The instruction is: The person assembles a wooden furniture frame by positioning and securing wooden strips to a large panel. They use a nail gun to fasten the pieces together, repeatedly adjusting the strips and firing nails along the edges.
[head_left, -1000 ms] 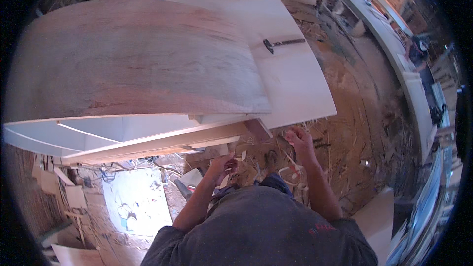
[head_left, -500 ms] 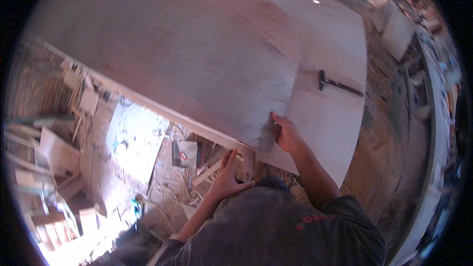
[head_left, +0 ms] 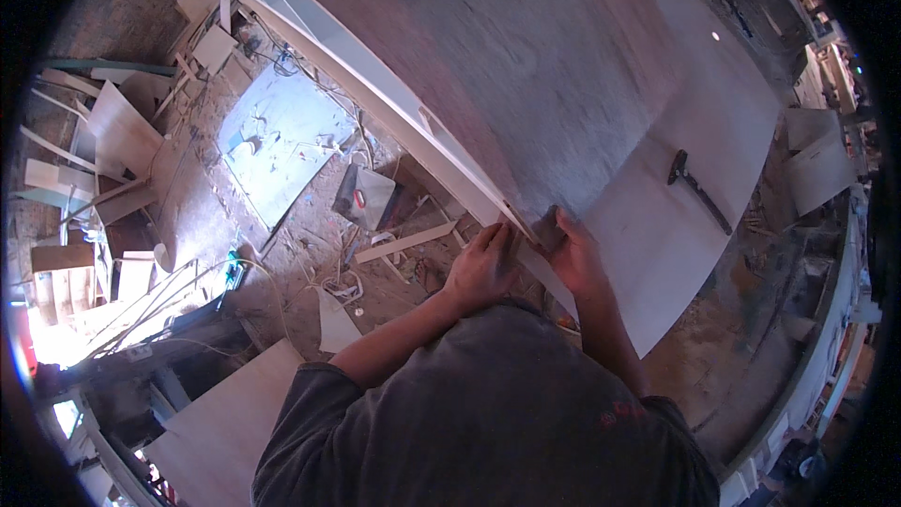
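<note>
A large thin plywood sheet (head_left: 554, 66), greyish with reddish streaks, lies over a long pale panel. Its left edge stands raised, baring the panel's white inside and wooden rim (head_left: 413, 122). My right hand (head_left: 577, 258) is closed on the sheet's near corner, which bends up dark grey between thumb and fingers. Beside it, my left hand (head_left: 483, 268) is closed with bent fingers against the near end of the rim; its fingertips and anything between them are hidden. A black-headed hammer (head_left: 699, 190) rests on a pale board (head_left: 657, 253) to the right.
Leftward on the littered floor lie a bright white board (head_left: 282, 145), a grey box-like piece (head_left: 364, 197) and a wooden strip (head_left: 405, 241). Wood offcuts (head_left: 122, 131) are heaped at the far left. A large board (head_left: 225, 427) stands at lower left.
The sheet's left edge has come up, opening a gap above the rim. My left hand has moved up and right to the rim's end, closing. The view has swung left.
</note>
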`<action>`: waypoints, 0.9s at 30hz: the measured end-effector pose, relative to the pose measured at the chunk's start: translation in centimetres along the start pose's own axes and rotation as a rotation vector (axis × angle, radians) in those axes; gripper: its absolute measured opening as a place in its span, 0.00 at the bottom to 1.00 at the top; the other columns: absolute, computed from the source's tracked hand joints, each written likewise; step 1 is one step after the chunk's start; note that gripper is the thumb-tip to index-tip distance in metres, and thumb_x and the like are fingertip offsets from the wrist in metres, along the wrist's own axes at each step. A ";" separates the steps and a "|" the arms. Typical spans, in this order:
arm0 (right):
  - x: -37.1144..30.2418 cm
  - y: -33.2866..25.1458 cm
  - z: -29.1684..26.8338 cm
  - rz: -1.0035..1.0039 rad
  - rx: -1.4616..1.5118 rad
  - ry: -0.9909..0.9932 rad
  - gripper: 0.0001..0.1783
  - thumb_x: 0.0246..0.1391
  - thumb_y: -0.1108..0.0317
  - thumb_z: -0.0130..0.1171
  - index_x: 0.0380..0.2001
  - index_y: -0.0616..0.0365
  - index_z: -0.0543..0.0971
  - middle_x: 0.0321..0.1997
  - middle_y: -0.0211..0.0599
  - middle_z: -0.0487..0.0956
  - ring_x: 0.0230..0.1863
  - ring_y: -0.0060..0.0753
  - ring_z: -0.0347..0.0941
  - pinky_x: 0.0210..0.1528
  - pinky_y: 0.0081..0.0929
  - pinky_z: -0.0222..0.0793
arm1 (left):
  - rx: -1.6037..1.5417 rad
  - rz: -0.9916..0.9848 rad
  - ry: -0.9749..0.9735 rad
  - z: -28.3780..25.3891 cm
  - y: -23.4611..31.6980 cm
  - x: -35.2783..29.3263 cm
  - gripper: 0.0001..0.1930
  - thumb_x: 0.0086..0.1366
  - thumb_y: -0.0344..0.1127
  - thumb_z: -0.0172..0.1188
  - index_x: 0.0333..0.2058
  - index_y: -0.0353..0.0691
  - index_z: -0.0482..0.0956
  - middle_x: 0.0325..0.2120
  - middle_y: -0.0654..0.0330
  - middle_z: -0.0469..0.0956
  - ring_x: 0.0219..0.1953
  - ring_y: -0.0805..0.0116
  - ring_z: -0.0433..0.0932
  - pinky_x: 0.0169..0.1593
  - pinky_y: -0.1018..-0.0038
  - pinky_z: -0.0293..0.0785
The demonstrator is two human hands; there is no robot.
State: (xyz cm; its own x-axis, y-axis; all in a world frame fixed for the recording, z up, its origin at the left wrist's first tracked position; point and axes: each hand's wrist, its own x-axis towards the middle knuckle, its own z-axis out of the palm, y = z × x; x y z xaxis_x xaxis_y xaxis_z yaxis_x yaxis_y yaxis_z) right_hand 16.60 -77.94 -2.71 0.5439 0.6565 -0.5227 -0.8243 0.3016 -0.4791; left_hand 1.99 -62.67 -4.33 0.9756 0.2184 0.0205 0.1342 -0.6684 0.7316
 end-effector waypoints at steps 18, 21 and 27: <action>-0.7 -0.1 -0.6 0.141 -0.134 0.057 0.17 0.63 0.58 0.62 0.48 0.56 0.76 0.46 0.39 0.82 0.46 0.39 0.80 0.50 0.43 0.76 | 0.112 -0.258 -0.137 0.1 1.7 1.7 0.50 0.55 0.42 0.66 0.68 0.27 0.45 0.54 0.32 0.62 0.53 0.33 0.73 0.52 0.51 0.76; -0.4 -0.2 0.0 0.081 -0.181 0.044 0.18 0.62 0.60 0.63 0.48 0.61 0.76 0.44 0.41 0.82 0.44 0.40 0.80 0.50 0.43 0.77 | 0.091 -0.302 -0.162 1.7 0.0 2.4 0.53 0.55 0.43 0.66 0.70 0.30 0.40 0.53 0.30 0.62 0.52 0.32 0.74 0.52 0.51 0.76; -0.9 0.1 0.8 -0.037 -0.305 0.066 0.19 0.63 0.62 0.62 0.46 0.68 0.75 0.42 0.46 0.82 0.42 0.41 0.81 0.47 0.39 0.79 | 0.059 -0.491 -0.361 0.3 1.1 3.0 0.55 0.55 0.44 0.66 0.73 0.43 0.38 0.53 0.31 0.63 0.55 0.32 0.72 0.57 0.50 0.73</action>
State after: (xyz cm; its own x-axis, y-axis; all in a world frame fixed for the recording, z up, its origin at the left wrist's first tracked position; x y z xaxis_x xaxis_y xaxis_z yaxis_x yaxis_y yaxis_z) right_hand 15.95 -77.92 -1.73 0.5902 0.5995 -0.5406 -0.7240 0.0969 -0.6830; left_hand 5.16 -62.96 -3.67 0.7932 0.2634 -0.5490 0.5824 -0.5915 0.5576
